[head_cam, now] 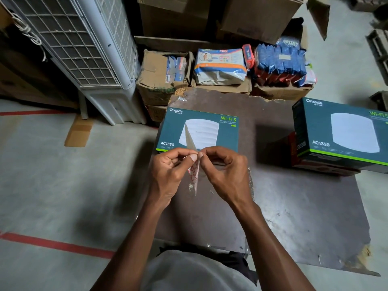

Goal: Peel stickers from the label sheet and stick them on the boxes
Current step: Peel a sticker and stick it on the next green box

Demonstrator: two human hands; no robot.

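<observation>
Both hands (197,164) apparently pinching label sheet (192,156).

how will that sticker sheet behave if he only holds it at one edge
Probably floppy: the label sheet looks thin and already bends between the left hand and right hand. Likely very light, so it may curl or flutter.

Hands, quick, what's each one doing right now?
Left hand: pinching the label sheet.
Right hand: fingertips pinched at the sheet's edge, seemingly picking at a sticker.
</observation>
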